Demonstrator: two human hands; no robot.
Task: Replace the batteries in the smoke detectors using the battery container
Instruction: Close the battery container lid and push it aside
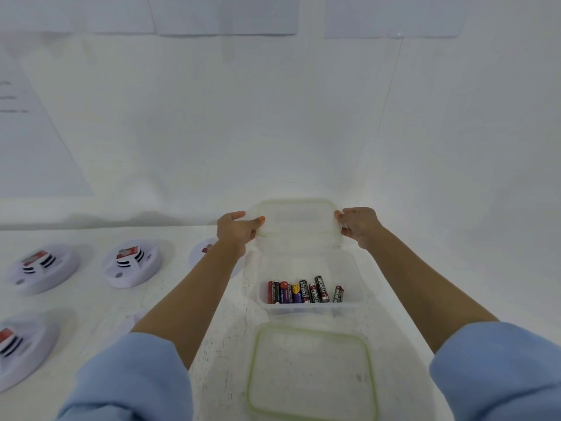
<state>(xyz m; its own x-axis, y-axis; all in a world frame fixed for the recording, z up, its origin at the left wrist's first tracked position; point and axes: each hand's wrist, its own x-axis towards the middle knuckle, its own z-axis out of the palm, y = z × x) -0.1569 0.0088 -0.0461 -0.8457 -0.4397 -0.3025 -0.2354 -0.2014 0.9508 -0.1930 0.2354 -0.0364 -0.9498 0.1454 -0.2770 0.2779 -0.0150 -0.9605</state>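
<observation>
Our left hand (235,227), right hand (358,224), grips pinching opposite ends of clear green-rimmed plastic lid (299,217), clear plastic battery container (309,308) just toward desk's (100,305) near edge

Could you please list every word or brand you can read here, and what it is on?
"EVEREADY": on several black batteries in the clear container.
Blue battery: print too small to read.
Red labels on the smoke detectors: blurred, unreadable.
Papers on the wall: blurred, unreadable.
</observation>
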